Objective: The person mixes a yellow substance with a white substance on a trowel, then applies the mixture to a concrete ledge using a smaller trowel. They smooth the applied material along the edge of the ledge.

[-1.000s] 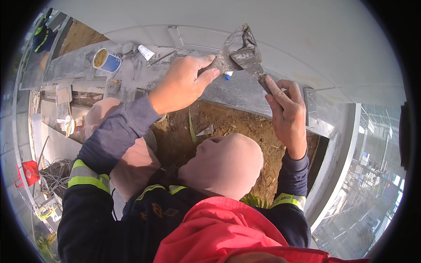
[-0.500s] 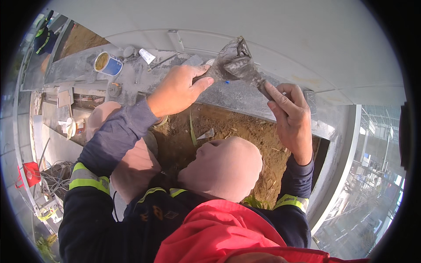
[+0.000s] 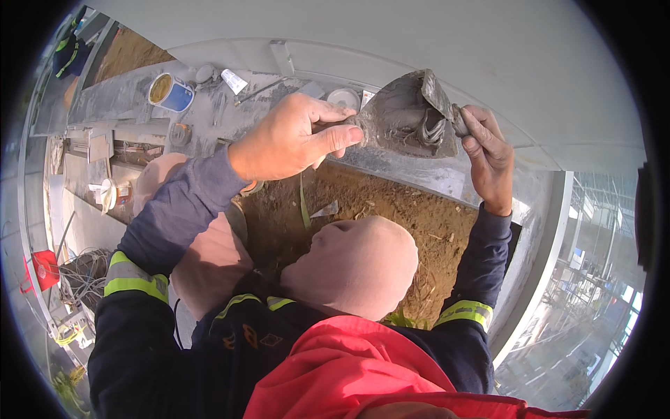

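My left hand (image 3: 292,136) is closed round the handle of a putty knife, its wide blade (image 3: 392,115) smeared with grey paste. From the other side, my right hand (image 3: 490,153) pinches the short handle of a second putty knife (image 3: 437,96). The two blades meet in front of the pale wall panel, with a ridged lump of grey paste (image 3: 431,130) between them. Paste hides most of both blades, and where they touch cannot be made out. Grey smears mark the fingers of both hands.
On the dusty grey ledge are a blue-and-white bucket (image 3: 172,93) of yellowish-brown material, a white tube (image 3: 234,82), a thin rod (image 3: 262,91) and a round white lid (image 3: 343,99). Below lies bare soil (image 3: 377,192). Tangled cables (image 3: 87,279) sit beside a red object (image 3: 46,271) at left.
Both hands have moved right, the right one also slightly farther apart from my body. The putty knives have turned, showing the left one's broad paste-covered face.
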